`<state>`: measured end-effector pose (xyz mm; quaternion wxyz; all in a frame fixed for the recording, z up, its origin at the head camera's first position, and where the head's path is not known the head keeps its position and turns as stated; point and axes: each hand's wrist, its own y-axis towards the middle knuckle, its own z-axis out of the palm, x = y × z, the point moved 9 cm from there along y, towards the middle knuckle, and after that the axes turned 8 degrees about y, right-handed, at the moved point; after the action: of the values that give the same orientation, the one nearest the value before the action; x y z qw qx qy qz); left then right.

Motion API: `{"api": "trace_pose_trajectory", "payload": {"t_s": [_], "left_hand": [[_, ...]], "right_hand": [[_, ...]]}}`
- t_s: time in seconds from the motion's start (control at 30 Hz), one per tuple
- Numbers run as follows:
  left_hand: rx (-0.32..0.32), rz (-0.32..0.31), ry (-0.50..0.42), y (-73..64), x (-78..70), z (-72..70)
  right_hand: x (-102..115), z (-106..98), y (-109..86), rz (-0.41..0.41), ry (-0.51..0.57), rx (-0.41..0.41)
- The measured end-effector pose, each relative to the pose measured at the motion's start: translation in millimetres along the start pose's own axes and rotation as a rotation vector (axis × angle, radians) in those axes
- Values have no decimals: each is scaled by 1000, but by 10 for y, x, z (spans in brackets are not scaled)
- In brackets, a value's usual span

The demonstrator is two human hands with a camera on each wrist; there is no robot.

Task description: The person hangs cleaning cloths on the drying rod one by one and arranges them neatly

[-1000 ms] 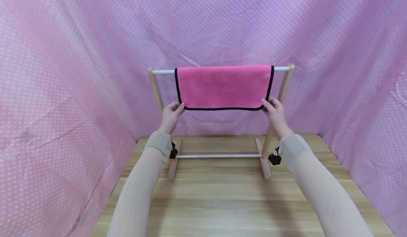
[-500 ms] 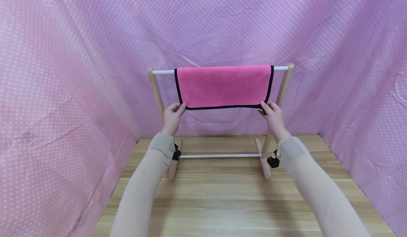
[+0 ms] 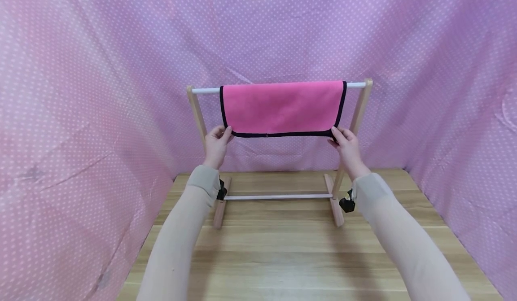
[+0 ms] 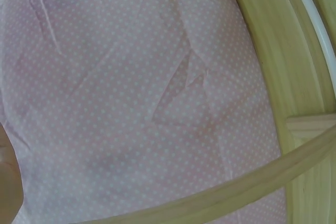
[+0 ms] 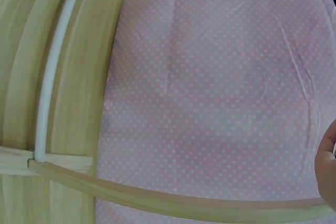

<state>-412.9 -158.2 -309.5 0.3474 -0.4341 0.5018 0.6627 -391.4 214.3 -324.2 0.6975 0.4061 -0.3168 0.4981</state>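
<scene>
A pink towel [image 3: 282, 108] with black edging hangs folded over the white top bar [image 3: 206, 90] of a wooden rack [image 3: 361, 106]. My left hand [image 3: 216, 147] pinches its lower left corner between thumb and fingers. At the lower right corner my right hand [image 3: 348, 150] pinches the black edge in the same way. The towel's lower edge runs nearly level between the two hands. Only a sliver of the left hand [image 4: 9, 179] shows in the left wrist view, and a bit of the right hand [image 5: 326, 163] in the right wrist view; the towel's back is hidden.
The rack's feet [image 3: 337, 212] stand on a wood-grain table [image 3: 278, 256], joined by a white lower bar [image 3: 278, 197]. Pink dotted cloth [image 3: 121, 90] surrounds the table at the back and both sides. Black devices [image 3: 347, 203] sit at the wrists.
The right hand has shifted slightly left and down. The left hand dipped, then rose a little, and the towel's lower edge has lifted slightly. Both hands keep hold of the towel corners.
</scene>
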Motion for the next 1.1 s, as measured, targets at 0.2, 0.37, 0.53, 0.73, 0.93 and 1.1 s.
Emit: {"api": "trace_pose_trajectory", "payload": {"t_s": [0.2,0.37,0.53,0.73,0.93,1.1], "left_hand": [[4,-15,18,13,-15,-21],[12,7,27,44,-74,-25],[27,8,25,52,-73,-4],[18,-22,4,24,20,-9],[-1,-42,-30,2,78,-22],[-19,-45,-23,0,100,-25]], "right_hand": [[24,-16,7,-5,-63,-33],[9,-26,-6,-18,-76,-62],[30,-37,-17,-61,-75,-71],[42,-47,-18,-90,-90,-91],[66,-87,-9,-116,-135,-140],[98,-109,6,-135,-168,-167]]}}
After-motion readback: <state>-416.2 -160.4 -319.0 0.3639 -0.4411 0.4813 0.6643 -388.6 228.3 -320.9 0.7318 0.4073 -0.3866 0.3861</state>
